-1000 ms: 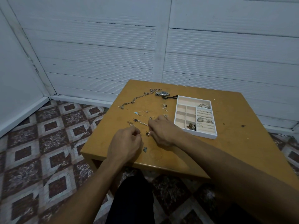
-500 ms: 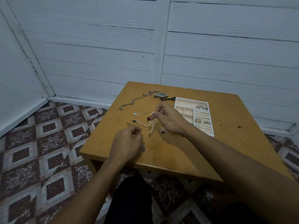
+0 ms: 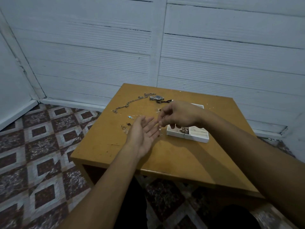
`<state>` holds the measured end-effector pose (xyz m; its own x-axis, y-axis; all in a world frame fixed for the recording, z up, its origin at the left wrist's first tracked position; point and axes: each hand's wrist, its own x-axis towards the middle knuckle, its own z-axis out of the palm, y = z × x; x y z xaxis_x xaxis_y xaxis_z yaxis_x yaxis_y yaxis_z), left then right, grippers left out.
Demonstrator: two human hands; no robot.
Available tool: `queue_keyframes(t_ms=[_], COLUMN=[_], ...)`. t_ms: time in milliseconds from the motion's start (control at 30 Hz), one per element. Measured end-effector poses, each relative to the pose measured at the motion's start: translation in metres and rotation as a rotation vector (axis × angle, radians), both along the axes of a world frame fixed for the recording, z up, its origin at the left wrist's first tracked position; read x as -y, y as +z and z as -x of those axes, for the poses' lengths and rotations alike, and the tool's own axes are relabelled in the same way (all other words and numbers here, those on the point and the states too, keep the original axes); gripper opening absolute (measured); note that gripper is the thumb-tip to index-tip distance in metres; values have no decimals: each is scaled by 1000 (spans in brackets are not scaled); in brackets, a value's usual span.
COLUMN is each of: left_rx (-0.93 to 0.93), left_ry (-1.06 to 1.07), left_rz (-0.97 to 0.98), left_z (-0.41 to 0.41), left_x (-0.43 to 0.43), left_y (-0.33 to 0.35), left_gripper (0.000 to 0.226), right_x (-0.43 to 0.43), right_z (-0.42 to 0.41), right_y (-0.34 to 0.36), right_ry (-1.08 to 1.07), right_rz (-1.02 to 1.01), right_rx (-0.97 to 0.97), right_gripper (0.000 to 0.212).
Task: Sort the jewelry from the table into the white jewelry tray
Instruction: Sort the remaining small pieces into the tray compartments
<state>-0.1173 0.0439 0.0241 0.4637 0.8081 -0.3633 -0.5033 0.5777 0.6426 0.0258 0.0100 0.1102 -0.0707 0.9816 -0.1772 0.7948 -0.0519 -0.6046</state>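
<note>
While the right hand (image 3: 179, 115) pinches the pearl bracelet (image 3: 159, 128) above the table (image 3: 165, 156), the left hand (image 3: 145, 132) is flat and wide beside it. Next, the bracelet likely must go right, into the white jewelry tray (image 3: 195, 137).

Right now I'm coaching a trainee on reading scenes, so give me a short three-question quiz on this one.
1. Fill in: the wristwatch lies on the ___, not in the white tray.
2. What does the right hand pinch? A) the wristwatch B) a pearl strand C) nothing
3. True or false: the left hand is open, palm up.
Key: 1 table; 2 B; 3 true.
</note>
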Motion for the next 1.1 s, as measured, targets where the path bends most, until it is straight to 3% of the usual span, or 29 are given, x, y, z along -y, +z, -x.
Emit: queue_keyframes(t_ms=[133,267,500,633,800,1100], left_rx=[7,25,8,-88,-151,-36], left_ry=[-140,-218,-371,-440,-402,-244], left_rz=[14,35,-22,-129,-191,59], left_z=[-17,-22,-27,-29,-33,-37], left_x=[17,30,42,45,45,32], left_y=[-1,-5,-7,-8,-10,-17], left_gripper=[43,33,39,24,18,15], right_x=[6,10,13,12,15,29], right_z=[-1,-7,-21,-27,-31,-36], right_y=[6,7,6,7,8,11], right_ry=[34,28,-71,-107,-128,-135], right_rz=[102,139,146,154,178,198], right_rx=[123,196,122,104,79,82], right_gripper=[12,15,16,15,13,6])
